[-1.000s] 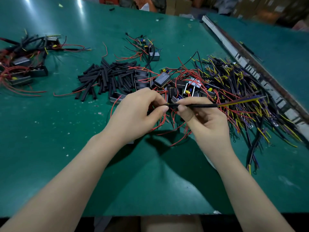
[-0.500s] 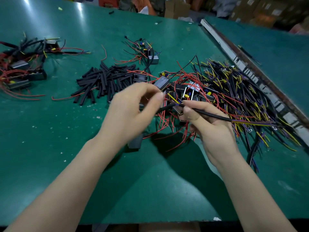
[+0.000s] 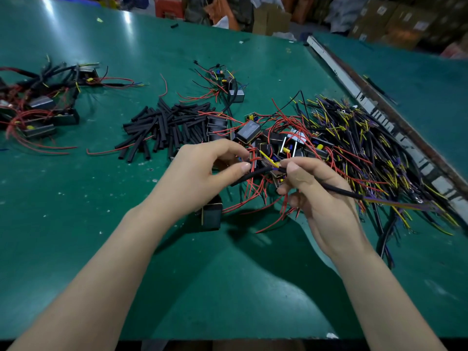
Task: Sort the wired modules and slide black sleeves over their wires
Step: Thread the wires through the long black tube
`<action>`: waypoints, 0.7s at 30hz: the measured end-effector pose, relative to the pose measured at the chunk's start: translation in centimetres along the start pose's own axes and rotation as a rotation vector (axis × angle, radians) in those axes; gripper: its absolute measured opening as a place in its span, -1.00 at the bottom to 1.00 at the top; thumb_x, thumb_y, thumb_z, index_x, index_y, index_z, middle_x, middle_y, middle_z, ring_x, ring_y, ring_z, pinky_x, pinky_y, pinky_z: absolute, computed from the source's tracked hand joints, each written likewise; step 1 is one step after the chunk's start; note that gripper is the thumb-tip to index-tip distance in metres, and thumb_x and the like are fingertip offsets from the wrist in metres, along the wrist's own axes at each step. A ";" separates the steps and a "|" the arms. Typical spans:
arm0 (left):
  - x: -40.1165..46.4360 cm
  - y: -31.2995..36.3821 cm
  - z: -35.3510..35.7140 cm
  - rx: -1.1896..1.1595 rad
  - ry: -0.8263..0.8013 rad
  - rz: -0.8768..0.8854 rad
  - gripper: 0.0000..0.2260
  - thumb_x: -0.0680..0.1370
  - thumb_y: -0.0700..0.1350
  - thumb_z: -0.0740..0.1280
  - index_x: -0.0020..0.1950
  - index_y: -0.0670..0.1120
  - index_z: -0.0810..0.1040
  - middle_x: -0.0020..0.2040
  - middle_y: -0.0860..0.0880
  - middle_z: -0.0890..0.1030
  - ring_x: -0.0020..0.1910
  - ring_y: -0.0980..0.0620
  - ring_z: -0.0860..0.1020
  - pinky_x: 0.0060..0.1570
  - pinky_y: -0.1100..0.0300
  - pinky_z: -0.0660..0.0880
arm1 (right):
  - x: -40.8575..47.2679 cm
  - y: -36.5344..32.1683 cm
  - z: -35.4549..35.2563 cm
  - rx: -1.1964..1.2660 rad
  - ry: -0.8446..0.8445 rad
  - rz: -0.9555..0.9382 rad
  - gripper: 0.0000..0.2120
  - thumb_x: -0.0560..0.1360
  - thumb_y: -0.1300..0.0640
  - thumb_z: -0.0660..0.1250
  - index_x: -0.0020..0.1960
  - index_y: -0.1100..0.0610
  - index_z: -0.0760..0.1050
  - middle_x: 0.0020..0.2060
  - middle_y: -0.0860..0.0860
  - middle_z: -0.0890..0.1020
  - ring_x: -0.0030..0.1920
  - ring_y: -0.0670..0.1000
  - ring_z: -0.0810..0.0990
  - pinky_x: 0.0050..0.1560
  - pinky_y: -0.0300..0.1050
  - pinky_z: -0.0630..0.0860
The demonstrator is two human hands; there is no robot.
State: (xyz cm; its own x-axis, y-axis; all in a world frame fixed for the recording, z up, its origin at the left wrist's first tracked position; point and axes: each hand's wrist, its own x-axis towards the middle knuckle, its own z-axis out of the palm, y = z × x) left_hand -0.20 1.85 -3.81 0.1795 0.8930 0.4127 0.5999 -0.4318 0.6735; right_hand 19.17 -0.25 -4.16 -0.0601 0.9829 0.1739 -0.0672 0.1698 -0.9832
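Head view, the only one. Both hands work close together over the middle of the green bench (image 3: 76,224), just above the tangle of unsorted modules.

Left hand (image 3: 202,173): thumb and forefinger pinched on the near end of a black sleeve (image 3: 253,176), red wires (image 3: 253,196) trailing under it. A black module (image 3: 211,216) sits half under that palm; can't tell whether it hangs from the wires or rests on the bench.

Right hand (image 3: 316,196): fingers curled round a second length of black sleeving (image 3: 342,192), held like a pen, purple/yellow leads (image 3: 405,205) running out the far end. My read: one hand steadies the tube mouth, the other feeds, so the wire ends line up with the bore.

Layout looks deliberate:
- loose cut sleeves (image 3: 167,127) piled just beyond the left hand, easy reach
- unsleeved module heap (image 3: 278,140) dead ahead
- purple/yellow wire bundle (image 3: 367,148) fanned out to the right, against the metal rail (image 3: 379,107)
- finished-looking pile (image 3: 38,107) far left, well apart, keeps done from undone
- small separate cluster (image 3: 225,84) further back

Judgement: mid-sleeving, most modules still to go.
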 end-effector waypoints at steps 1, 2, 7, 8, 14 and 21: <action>0.0 0.1 0.1 -0.008 -0.003 0.017 -0.85 0.49 -0.04 0.41 0.05 0.01 0.63 -0.18 0.30 0.56 -0.10 0.38 0.53 -0.10 0.59 0.32 | 0.0 0.0 0.1 0.005 -0.004 0.006 -0.87 0.44 0.05 0.34 -0.16 -0.09 0.66 -0.22 -0.09 0.67 -0.31 -0.10 0.58 -0.38 -0.31 0.38; 0.0 0.1 0.1 -0.013 -0.006 0.033 -0.86 0.49 -0.06 0.41 0.04 0.01 0.63 -0.18 0.30 0.56 -0.12 0.41 0.52 -0.11 0.58 0.31 | 0.0 0.0 0.2 0.010 -0.004 0.011 -0.87 0.44 0.04 0.33 -0.16 -0.10 0.66 -0.20 -0.09 0.67 -0.31 -0.10 0.58 -0.39 -0.31 0.38; 0.0 0.2 0.2 -0.007 -0.042 0.061 -0.89 0.51 -0.12 0.39 0.03 0.00 0.63 -0.17 0.21 0.55 -0.18 0.35 0.47 -0.16 0.53 0.29 | 0.2 0.1 0.0 0.076 -0.014 0.013 -0.89 0.43 0.08 0.36 -0.15 -0.07 0.65 -0.13 0.00 0.70 -0.30 -0.08 0.58 -0.39 -0.31 0.37; 0.0 0.2 0.2 -0.007 -0.047 0.062 -0.89 0.51 -0.13 0.39 0.02 -0.01 0.63 -0.17 0.20 0.56 -0.18 0.33 0.47 -0.17 0.53 0.28 | 0.2 0.1 -0.1 0.098 -0.028 0.013 -0.91 0.43 0.07 0.37 -0.15 -0.06 0.65 -0.11 0.01 0.70 -0.31 -0.08 0.57 -0.39 -0.31 0.37; -0.1 0.2 0.2 -0.086 -0.104 0.001 -0.95 0.48 -0.05 0.42 -0.07 0.04 0.63 -0.23 0.25 0.58 -0.19 0.34 0.52 -0.16 0.53 0.34 | 0.3 0.4 -0.1 0.179 -0.036 0.057 -0.88 0.39 -0.02 0.38 -0.12 -0.03 0.65 -0.11 0.03 0.68 -0.30 -0.06 0.55 -0.42 -0.31 0.38; -0.1 0.4 0.3 -0.054 -0.138 0.028 -0.95 0.51 -0.06 0.39 -0.09 0.00 0.64 -0.26 0.24 0.56 -0.23 0.34 0.50 -0.23 0.51 0.32 | 0.4 1.0 0.2 0.034 0.015 0.029 -0.84 0.46 -0.08 0.31 -0.15 -0.04 0.63 -0.32 0.04 0.67 -0.33 -0.08 0.59 -0.37 -0.33 0.43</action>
State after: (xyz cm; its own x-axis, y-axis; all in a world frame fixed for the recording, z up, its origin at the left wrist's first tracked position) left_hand 0.22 1.57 -3.74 0.3033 0.8877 0.3463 0.5509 -0.4599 0.6964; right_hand 18.87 0.32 -5.08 -0.0472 0.9885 0.1440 -0.0992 0.1388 -0.9853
